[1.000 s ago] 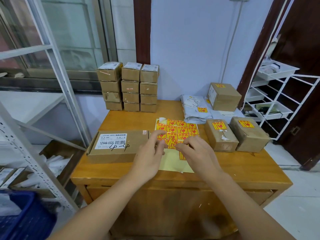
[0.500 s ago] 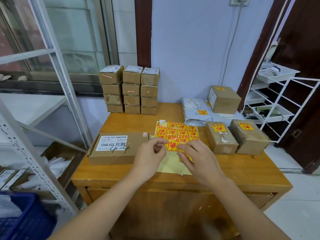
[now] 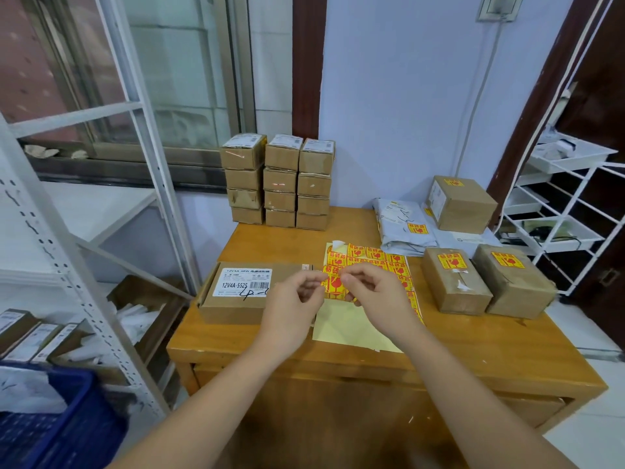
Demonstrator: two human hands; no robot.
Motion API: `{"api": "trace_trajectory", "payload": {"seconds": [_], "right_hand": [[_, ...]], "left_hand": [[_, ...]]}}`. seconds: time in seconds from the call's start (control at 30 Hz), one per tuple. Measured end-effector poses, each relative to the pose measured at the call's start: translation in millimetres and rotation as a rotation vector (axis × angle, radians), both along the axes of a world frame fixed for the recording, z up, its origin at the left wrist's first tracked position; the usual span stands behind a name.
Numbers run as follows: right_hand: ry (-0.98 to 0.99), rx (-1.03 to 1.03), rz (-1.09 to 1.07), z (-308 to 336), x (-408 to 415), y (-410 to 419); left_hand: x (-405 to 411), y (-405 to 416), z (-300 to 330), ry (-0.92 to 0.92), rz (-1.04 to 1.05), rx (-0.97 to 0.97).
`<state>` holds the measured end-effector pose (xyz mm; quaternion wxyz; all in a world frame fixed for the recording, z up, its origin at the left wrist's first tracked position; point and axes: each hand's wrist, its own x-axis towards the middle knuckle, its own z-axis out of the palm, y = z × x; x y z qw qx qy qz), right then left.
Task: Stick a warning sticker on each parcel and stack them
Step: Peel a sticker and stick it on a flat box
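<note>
A yellow and red warning sticker (image 3: pixel 333 285) hangs between my two hands above the sticker sheet (image 3: pixel 378 257). My left hand (image 3: pixel 294 306) pinches its left edge and my right hand (image 3: pixel 375 296) pinches its right edge. Just left of my hands lies a flat brown parcel (image 3: pixel 236 294) with a white label and no warning sticker on it. Two brown parcels (image 3: pixel 453 282) (image 3: pixel 510 282) with stickers on top sit side by side at the right. Behind them lie a grey mailer bag (image 3: pixel 399 228) and a brown box (image 3: pixel 463 204), both stickered.
Three stacks of small brown boxes (image 3: pixel 280 181) stand at the back of the wooden table (image 3: pixel 439 360). A white wire rack (image 3: pixel 561 214) is to the right, a metal shelf frame (image 3: pixel 67 282) and a blue crate (image 3: pixel 57 418) to the left.
My hands have lifted off the sheet and now hold a peeled sticker between them, raised a little above the sheet.
</note>
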<state>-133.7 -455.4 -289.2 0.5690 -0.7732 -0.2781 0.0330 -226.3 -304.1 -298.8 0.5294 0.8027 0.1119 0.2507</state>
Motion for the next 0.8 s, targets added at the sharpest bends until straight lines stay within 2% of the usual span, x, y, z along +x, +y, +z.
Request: {"api": "trace_trajectory", "payload": {"seconds": [0.13,0.33,0.43,0.6,0.8], "right_hand": [[0.031,-0.003,0.019,0,1,18],[-0.028,-0.068,-0.008,1,16,46],[-0.069,-0.158,-0.019,1,26,60],[-0.104,-0.282,-0.001,-8,35,87],[-0.087,-0.346,-0.016,-16,42,105]], "left_hand": [[-3,16,0,-0.001,0.027,0.041],[-2,59,5,-0.015,0.096,0.307],[3,89,5,0.098,0.119,0.524],[20,107,2,0.297,0.058,0.686],[35,104,-11,0.283,0.032,0.676]]}}
